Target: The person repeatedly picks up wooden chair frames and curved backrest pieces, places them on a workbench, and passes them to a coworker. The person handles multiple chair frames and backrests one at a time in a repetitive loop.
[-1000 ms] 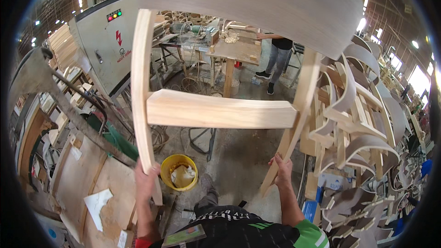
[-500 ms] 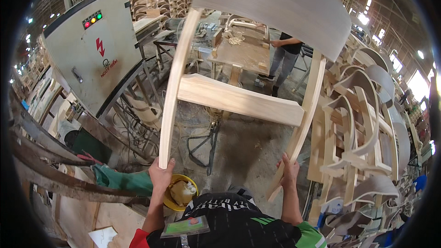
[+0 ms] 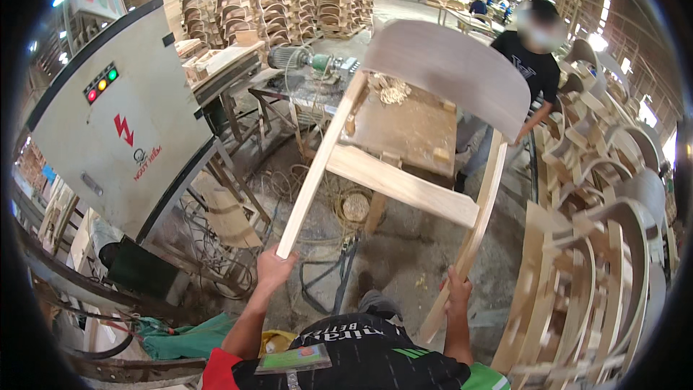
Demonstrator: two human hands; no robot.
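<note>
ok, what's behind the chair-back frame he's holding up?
Through the chair-back frame: a wooden workbench with shavings, and a wire coil on the floor. Its curved panel hides the area beyond, including part of a person in black. Left hand and right hand grip its legs.

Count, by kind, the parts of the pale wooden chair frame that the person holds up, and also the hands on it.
Long pale wooden legs: 2
Flat wooden crossbar between the legs: 1
Curved grey-brown plywood backrest: 1
Hands gripping the leg ends, left hand and right hand: 2
Total: 6
</note>
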